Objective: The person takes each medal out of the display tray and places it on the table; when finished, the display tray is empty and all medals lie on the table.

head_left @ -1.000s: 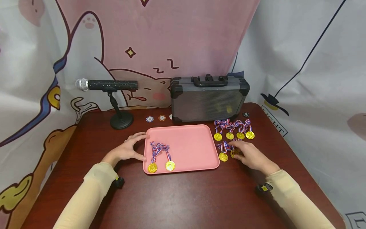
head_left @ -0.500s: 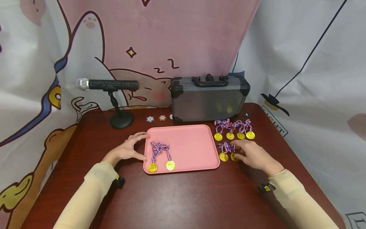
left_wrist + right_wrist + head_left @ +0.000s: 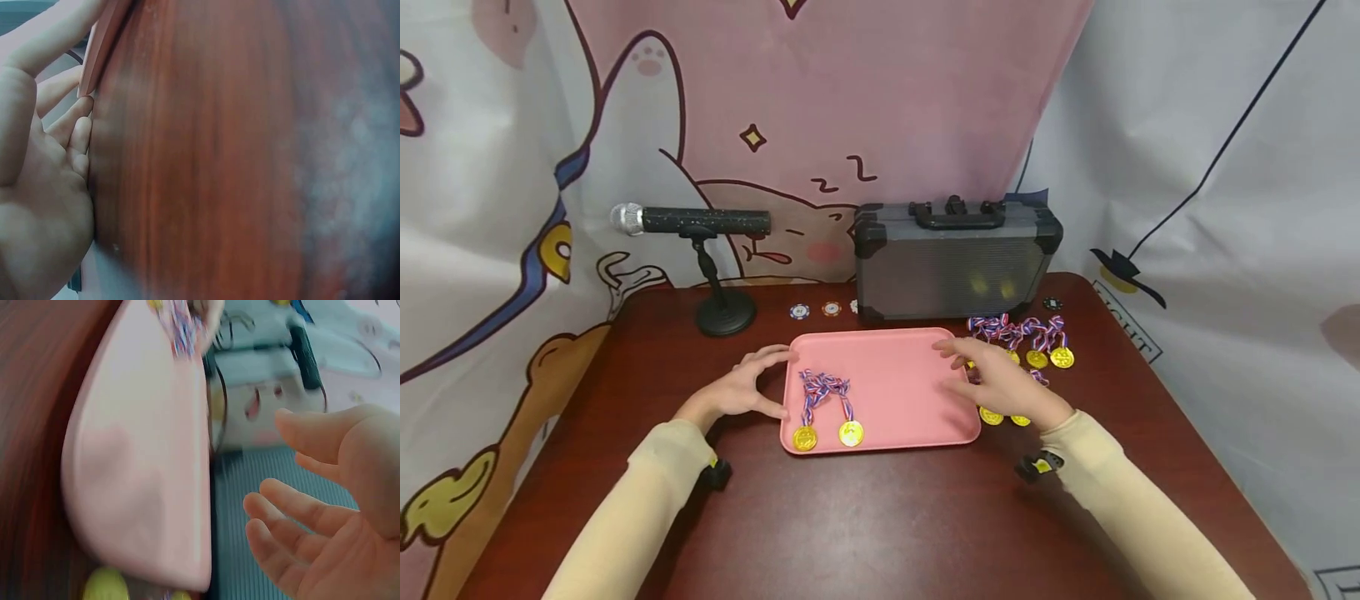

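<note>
A pink tray point(image 3: 910, 383) lies on the table, with two gold medals point(image 3: 851, 432) and their striped ribbons point(image 3: 823, 386) at its left end. My left hand point(image 3: 741, 390) touches the tray's left side, thumb and fingers spread along the rim; the left wrist view shows fingertips point(image 3: 80, 125) near the tray edge. Over the tray's right edge hovers my right hand point(image 3: 992, 379), fingers apart. In the right wrist view its palm point(image 3: 350, 562) faces the camera and holds nothing. More gold medals point(image 3: 1062, 357) lie right of the tray, partly hidden by the right hand.
Behind the tray stands a grey case point(image 3: 955, 267) with a black handle. A microphone point(image 3: 700, 221) on a round-based stand point(image 3: 726, 313) is at the back left. Several poker chips point(image 3: 800, 312) lie along the back, one black chip point(image 3: 1052, 304) right of the case.
My right hand has moved left, away from the medals, to the tray's right edge, with nothing in it. The left hand stays at the tray's left rim. The head view has shifted slightly.
</note>
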Demonstrator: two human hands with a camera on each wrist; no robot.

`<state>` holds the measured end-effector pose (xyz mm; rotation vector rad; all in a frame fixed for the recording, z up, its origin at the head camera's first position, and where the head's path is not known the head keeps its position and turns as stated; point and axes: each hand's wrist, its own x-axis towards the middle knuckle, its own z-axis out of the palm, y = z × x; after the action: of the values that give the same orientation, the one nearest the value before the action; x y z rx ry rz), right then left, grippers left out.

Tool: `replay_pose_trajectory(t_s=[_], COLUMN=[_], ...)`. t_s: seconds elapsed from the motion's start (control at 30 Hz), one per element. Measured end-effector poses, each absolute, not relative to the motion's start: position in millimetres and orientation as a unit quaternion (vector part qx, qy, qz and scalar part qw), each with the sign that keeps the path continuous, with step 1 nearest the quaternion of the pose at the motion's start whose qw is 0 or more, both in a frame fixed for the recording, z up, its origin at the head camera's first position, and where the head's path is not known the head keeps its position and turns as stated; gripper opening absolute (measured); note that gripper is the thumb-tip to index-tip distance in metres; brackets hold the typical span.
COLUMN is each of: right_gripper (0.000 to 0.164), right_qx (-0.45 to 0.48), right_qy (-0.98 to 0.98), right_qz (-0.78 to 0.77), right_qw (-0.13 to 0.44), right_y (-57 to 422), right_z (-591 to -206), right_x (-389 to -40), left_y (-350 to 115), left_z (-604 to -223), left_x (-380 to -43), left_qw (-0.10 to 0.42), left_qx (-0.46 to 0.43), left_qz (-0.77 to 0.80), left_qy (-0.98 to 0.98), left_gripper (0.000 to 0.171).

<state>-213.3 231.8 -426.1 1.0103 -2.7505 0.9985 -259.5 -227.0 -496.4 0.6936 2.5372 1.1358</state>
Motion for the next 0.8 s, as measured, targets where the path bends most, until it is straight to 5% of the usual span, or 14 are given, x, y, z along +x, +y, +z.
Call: replay_pose_trajectory(t_s=[0.37, 0.8], right_gripper=[0.051, 0.052], right_qx=[0.428, 0.414], right_qy=[-0.844, -0.890], right_qz=[0.306, 0.185], right_qw=[-0.104, -0.046], right_y=[125.5, 89.7], right_z=[-458.6, -469.3], right_x=[-217.1, -199.9], left_y=[-221.7, -225.8], left_z=[-497.5, -496.7], left_x=[-261.8, -260.1], left_qw=[0.140, 0.136], left_qx=[0.246, 0.239], left_qz=[0.400, 0.402], left_qy=[0.872, 0.873], left_gripper=[0.101, 0.100])
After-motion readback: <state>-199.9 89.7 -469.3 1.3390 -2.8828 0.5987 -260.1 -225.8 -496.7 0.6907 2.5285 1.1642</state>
